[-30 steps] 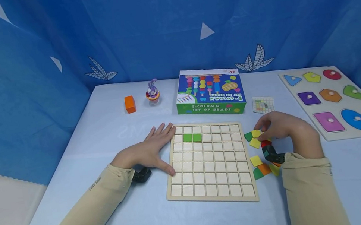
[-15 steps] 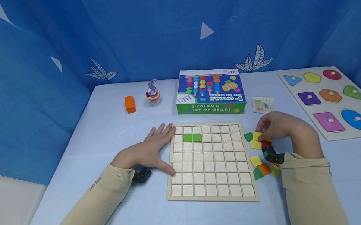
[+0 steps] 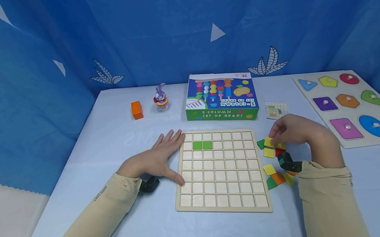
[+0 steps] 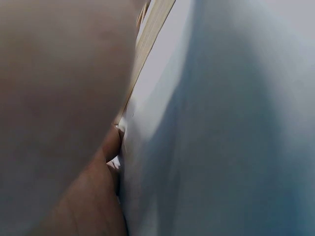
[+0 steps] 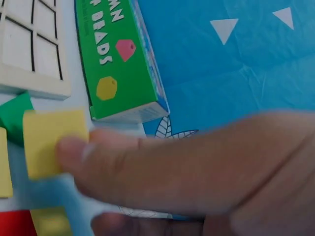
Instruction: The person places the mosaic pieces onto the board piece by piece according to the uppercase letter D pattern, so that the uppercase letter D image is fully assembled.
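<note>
In the head view, think of the wooden board (image 3: 220,170) as a clock, with 12 at the far side of the table (image 3: 136,235). The left hand (image 3: 161,157) is between 9 and 10 o'clock. Its fingers are spread wide, and it touches the board's side but grips nothing. The right hand (image 3: 293,131) is near 2 o'clock. It pinches a yellow square (image 3: 268,141), just past the board's edge. Another yellow square (image 3: 269,152) is just beside it, on the near side. A dark green piece (image 3: 261,144) and a red piece (image 3: 280,152) are close too. More bits, like an orange piece (image 3: 278,178), are between 3 and 4 o'clock. Two bright green squares, one (image 3: 197,145) next to the other (image 3: 207,145), sit in the board's second row from the far side. The bead box (image 3: 221,97) is at 12 o'clock, the bunny toy (image 3: 160,97) at 11, the orange block (image 3: 137,110) between 10 and 11, and the shape puzzle (image 3: 347,113) between 2 and 3.

In the left wrist view, the hand fills the 9 o'clock side. A strip of board shows near 12 o'clock.

In the right wrist view, the thumb is on the yellow square, at about 9 o'clock. It looks a bit blurry. The red piece is at 8, the board at 10, and the bead box at 11.
</note>
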{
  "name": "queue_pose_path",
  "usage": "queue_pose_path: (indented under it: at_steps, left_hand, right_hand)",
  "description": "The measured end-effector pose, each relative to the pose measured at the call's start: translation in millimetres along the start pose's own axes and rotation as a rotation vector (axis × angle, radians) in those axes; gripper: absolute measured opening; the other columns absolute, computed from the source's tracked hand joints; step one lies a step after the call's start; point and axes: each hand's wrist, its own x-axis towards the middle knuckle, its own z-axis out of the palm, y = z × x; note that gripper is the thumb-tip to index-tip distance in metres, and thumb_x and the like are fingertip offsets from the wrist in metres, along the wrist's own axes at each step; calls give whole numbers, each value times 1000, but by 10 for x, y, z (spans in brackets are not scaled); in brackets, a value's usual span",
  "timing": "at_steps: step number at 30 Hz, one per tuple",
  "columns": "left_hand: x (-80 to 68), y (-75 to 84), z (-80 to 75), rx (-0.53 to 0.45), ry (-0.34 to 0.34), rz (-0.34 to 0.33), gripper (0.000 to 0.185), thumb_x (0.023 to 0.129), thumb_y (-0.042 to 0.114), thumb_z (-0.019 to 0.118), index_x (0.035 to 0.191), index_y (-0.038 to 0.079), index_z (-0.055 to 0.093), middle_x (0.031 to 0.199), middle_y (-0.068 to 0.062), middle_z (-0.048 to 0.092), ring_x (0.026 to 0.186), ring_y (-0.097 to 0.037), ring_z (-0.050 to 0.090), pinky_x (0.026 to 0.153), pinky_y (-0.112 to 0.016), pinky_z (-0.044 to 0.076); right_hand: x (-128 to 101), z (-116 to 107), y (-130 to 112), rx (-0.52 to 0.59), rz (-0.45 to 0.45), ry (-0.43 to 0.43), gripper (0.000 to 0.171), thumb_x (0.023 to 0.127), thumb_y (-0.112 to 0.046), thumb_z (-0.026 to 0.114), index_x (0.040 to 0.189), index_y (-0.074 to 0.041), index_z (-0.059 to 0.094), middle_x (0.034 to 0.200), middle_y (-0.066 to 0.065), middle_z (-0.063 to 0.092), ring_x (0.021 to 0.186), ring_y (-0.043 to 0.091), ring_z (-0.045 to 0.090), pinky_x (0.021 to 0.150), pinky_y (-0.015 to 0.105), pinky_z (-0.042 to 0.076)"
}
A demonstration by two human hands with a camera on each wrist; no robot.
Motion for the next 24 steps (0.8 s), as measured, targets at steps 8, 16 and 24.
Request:
queue_pose_path:
  at_steps: [8, 16, 24]
  left_hand:
    - [3, 1, 0, -1, -7, -7, 146, 60, 81, 76, 162, 10, 1, 167, -7, -8, 151, -25, -17, 119, -44, -14]
    - [2, 3, 7, -5, -5, -11, 147, 59, 82, 77, 162, 11, 1, 167, -6, -7, 151, -24, -18, 119, -44, -14]
    - [-3, 6, 3, -12, -3, -9, 146, 59, 81, 77, 162, 11, 1, 167, -6, -7, 151, -23, -18, 119, -44, -14]
  right_hand:
    - [17, 83, -196, 22, -107, 4, 20, 90, -20, 77, 101, -5, 71, 89, 7, 66, 86, 25, 56, 70, 34, 50]
    - [85, 226, -413, 19, -211, -12, 11, 91, -15, 76, 97, -7, 71, 86, 5, 66, 83, 24, 56, 70, 34, 50]
    - [161, 374, -576, 50, -323, -19, 8, 92, -14, 75, 96, -9, 71, 88, 4, 66, 83, 24, 57, 70, 35, 50]
